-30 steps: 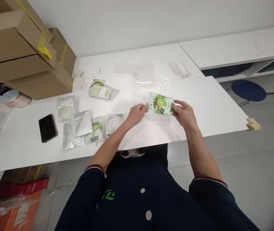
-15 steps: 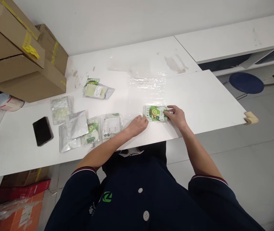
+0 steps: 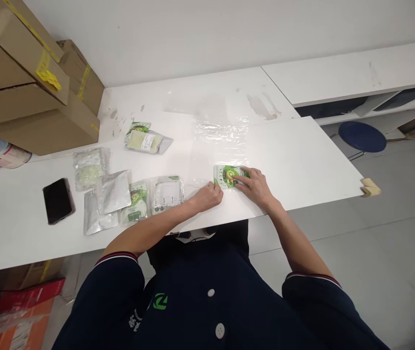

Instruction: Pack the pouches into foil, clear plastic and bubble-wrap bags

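A green and white pouch with a kiwi picture [image 3: 229, 176] lies flat on the near end of a clear, wrinkled plastic sheet [image 3: 222, 141]. My right hand [image 3: 256, 187] rests on the pouch, fingers stretched across its right part and partly covering it. At the pouch's lower left corner, my left hand [image 3: 208, 197] is closed, apparently pinching the near edge of the sheet. Left of that hand sit a wrapped pouch showing its white back [image 3: 166, 194] and a wrapped kiwi pouch [image 3: 137, 201].
Silver pouches [image 3: 114, 190], a wrapped pale green packet [image 3: 90, 167] and a black phone [image 3: 59, 200] lie further left. Behind them are more pouches [image 3: 145, 142]. Cardboard boxes [image 3: 43, 121] stand at the back left. A blue stool [image 3: 362, 136] is beyond the table's right end.
My right hand has shifted left from the pouch's right end, its fingers now spread over the pouch. The left hand stays at the lower left corner. The view has tilted slightly.
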Demonstrator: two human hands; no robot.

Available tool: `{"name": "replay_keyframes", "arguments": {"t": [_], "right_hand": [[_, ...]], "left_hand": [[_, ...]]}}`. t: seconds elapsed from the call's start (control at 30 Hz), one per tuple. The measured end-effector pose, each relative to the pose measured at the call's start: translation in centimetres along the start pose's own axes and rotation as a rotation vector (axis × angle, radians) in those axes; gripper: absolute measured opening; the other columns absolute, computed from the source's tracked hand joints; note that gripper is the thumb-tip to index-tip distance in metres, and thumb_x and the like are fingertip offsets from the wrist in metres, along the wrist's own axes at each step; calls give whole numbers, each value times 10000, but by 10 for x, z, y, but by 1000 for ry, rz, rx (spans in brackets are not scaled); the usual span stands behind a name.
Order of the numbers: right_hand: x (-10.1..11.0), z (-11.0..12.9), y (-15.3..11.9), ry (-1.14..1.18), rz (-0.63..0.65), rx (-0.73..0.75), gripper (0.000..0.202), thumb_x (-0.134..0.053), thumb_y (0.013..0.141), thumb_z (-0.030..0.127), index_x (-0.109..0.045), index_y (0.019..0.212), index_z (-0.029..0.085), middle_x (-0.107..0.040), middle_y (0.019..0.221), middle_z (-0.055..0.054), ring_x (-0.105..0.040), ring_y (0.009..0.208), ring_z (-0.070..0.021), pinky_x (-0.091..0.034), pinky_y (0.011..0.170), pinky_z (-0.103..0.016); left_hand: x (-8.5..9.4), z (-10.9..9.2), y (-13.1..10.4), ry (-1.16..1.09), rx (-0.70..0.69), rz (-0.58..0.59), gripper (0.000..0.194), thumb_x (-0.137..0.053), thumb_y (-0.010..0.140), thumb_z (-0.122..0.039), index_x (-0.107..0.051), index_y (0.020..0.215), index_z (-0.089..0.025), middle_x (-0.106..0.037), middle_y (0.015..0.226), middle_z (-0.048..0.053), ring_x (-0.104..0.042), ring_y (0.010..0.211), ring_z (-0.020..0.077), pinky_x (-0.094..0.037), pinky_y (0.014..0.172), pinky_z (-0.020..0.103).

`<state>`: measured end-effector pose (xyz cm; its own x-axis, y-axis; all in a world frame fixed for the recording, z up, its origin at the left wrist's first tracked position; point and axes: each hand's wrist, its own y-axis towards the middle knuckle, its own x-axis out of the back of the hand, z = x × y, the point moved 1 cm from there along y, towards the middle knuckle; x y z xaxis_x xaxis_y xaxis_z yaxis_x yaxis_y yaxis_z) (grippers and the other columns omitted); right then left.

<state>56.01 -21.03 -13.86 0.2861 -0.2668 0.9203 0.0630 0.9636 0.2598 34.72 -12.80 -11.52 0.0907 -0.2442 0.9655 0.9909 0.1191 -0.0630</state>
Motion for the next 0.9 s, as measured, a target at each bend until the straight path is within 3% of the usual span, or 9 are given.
{"name": "replay_keyframes", "arguments": {"t": [0.17,0.37,0.5,0.57,0.63,0.77,0.83,0.9], "right_hand": [[-9,-1,10,5,-19,-44,340,-546,943,416,-711,1219,307,-536,1381,-114,-451,1231,-349,-462,941,-520],[-11,-7,14,68,-26,-18,347,-531,949,399,-723,1206,267,-543,1373,-128,-448,1265,-335,-419,1044,-522],[1,-18,7,154,139,65,491,-604,893,499,-630,1331,279,-434,1512,-94,-333,1412,-341,-356,1127,-524],[6,-19,0,147,252,108,707,-686,805,570,-514,1438,305,-329,1589,-74,-248,1464,-374,-337,1131,-561],[10,-16,-6,111,259,125,712,-667,832,531,-449,1477,323,-317,1599,-62,-232,1476,-375,-320,1128,-586],[20,-6,-4,167,113,145,442,-396,975,263,-527,1396,287,-510,1473,-53,-357,1435,-290,-311,1138,-537],[28,-7,10,266,113,117,401,-379,974,264,-560,1331,266,-592,1379,-65,-491,1330,-273,-384,1083,-489],[35,-13,32,354,126,13,332,-425,966,348,-588,1235,242,-679,1195,-75,-628,1093,-252,-478,936,-419]], "left_hand": [[2,7,-3,-32,22,0,342,-324,871,72,-635,959,-43,-676,951,184,-633,853,238,-471,659,318],[1,5,-1,-69,62,-8,333,-323,880,68,-637,944,-24,-663,921,189,-624,868,245,-462,654,321],[4,12,0,-88,55,-34,372,-270,897,47,-627,946,-47,-645,925,172,-617,883,259,-439,645,327],[9,21,-2,-126,83,-97,341,-286,907,21,-610,970,-67,-633,998,171,-604,957,270,-456,732,351],[16,28,-6,-192,122,-149,305,-325,884,26,-589,990,-84,-617,1075,167,-586,1016,260,-450,842,362],[29,44,-5,-398,202,-127,288,-332,894,2,-543,1039,-130,-631,1030,105,-595,856,191,-441,814,312],[34,57,4,-464,284,-123,243,-316,959,-94,-526,1065,-152,-638,942,75,-584,756,188,-432,750,316],[38,76,17,-477,384,-134,246,-297,988,-152,-521,1090,-163,-637,870,61,-583,724,198,-415,725,331]]}}
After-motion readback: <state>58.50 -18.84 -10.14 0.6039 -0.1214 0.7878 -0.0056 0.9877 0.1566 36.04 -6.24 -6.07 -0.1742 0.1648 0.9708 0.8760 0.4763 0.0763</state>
